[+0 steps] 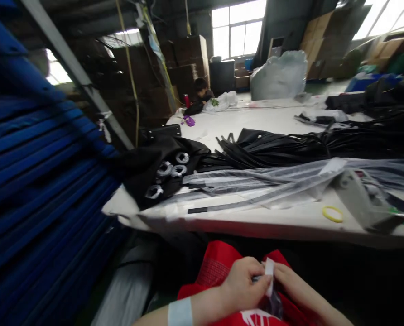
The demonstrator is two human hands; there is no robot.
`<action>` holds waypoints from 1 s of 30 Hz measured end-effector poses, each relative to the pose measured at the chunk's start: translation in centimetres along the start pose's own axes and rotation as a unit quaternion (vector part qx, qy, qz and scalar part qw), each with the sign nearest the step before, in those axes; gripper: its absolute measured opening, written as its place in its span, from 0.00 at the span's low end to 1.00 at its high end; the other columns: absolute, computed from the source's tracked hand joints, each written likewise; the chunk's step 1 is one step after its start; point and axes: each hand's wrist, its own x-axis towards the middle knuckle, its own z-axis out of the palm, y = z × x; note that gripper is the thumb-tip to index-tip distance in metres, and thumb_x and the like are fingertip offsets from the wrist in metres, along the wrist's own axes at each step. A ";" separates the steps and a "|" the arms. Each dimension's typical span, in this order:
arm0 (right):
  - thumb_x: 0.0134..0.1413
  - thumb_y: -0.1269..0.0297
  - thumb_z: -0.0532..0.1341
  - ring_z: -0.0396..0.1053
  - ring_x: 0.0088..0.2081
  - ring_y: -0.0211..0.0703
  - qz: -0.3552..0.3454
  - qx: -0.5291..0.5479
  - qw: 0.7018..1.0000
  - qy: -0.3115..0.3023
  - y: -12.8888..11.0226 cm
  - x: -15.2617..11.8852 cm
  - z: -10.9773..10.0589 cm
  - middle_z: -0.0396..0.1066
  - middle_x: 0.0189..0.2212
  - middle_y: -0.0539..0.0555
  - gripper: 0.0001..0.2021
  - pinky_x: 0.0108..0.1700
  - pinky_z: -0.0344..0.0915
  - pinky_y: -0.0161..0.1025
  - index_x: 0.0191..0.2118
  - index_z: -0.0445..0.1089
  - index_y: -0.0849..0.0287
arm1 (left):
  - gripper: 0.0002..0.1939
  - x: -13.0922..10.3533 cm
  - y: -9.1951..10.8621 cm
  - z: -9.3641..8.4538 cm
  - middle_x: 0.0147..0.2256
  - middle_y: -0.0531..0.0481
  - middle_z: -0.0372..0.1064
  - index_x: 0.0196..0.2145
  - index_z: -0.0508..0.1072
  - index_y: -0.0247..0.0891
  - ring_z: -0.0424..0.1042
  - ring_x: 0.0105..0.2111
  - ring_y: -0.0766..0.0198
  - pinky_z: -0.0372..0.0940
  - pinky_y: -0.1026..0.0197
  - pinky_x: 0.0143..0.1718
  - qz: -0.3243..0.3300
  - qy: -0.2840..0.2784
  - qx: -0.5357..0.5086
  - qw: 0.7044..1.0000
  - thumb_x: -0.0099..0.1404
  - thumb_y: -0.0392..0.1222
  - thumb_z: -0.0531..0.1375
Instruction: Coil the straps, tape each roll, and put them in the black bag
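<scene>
Low in the head view, both hands meet over red cloth (215,265) at my lap. My left hand (246,283), with a pale band (180,312) round its wrist, has its fingers closed on a small white strip (269,268). My right hand (288,280) touches the strip's other side, its fingers bent and partly hidden. Below the strip hangs something dark and clear, like plastic (275,303), too blurred to make out.
A white table (236,222) holds black straps (276,147), clear plastic sleeves (290,181), ring-shaped rolls (179,170) on black cloth, a yellow ring (332,214) and a grey device (358,199). Blue stacked panels (45,181) stand left. A person (202,90) is at the far end.
</scene>
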 end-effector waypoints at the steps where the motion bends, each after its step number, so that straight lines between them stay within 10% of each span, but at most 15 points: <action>1: 0.40 0.41 0.66 0.72 0.35 0.50 0.016 0.035 0.999 -0.006 0.6 0.3 0.0 0.74 0.27 0.55 0.23 0.41 0.68 0.43 0.29 0.73 0.59 | 0.12 -0.1 -0.2 0.2 0.29 0.46 0.72 0.24 0.74 0.36 0.70 0.31 0.65 0.63 0.65 0.34 0.011 0.013 0.002 1.000 0.62 0.41 0.57; 7: 0.45 0.45 0.64 0.72 0.30 0.52 -0.064 -0.023 0.996 0.055 1.4 0.4 0.5 0.74 0.25 0.56 0.19 0.32 0.68 0.43 0.27 0.74 0.58 | 0.10 -0.5 -0.1 0.1 0.39 0.42 0.69 0.25 0.76 0.37 0.70 0.42 0.59 0.66 0.62 0.42 0.017 0.065 0.019 0.998 0.61 0.42 0.60; 12: 0.54 0.52 0.59 0.68 0.28 0.45 -0.177 -0.172 0.953 0.172 -1.1 -1.5 1.5 0.72 0.24 0.54 0.16 0.32 0.64 0.38 0.26 0.71 0.59 | 0.15 -0.2 0.6 -1.0 0.32 0.47 0.68 0.28 0.74 0.37 0.69 0.35 0.62 0.64 0.60 0.39 -0.046 0.002 -0.010 0.999 0.67 0.45 0.53; 30: 0.43 0.53 0.70 0.73 0.35 0.45 -0.069 -0.048 0.996 -0.034 -3.2 -1.9 -1.9 0.78 0.31 0.55 0.17 0.43 0.67 0.42 0.34 0.77 0.63 | 0.09 0.0 0.6 -0.3 0.35 0.50 0.73 0.39 0.63 0.40 0.73 0.34 0.63 0.65 0.63 0.36 -0.073 0.016 -0.071 0.995 0.64 0.44 0.58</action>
